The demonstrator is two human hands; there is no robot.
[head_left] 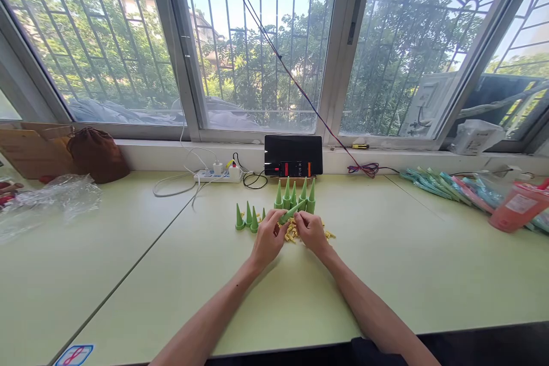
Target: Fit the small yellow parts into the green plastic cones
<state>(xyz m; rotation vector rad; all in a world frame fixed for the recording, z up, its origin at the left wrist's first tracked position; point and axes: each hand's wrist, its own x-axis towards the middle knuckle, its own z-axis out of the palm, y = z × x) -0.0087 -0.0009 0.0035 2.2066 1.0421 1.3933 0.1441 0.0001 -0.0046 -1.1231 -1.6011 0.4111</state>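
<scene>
A green cone (291, 212) lies tilted between my two hands above the pale green table (386, 263). My left hand (269, 238) pinches its wide end. My right hand (312, 231) has its fingers closed near the cone's tip side. Under my hands lies a heap of small yellow pieces (292, 235). Several green cones (295, 194) stand upright just behind my hands. Three more cones (247, 217) stand to the left.
A black phone (293, 163) leans on the sill behind the cones, with a power strip (218, 174) and cables to its left. A brown pouch (98, 154), a cardboard box (30, 148) and crumpled plastic (55, 197) lie far left; coloured packets (450, 187) and a pink cup (517, 206) far right.
</scene>
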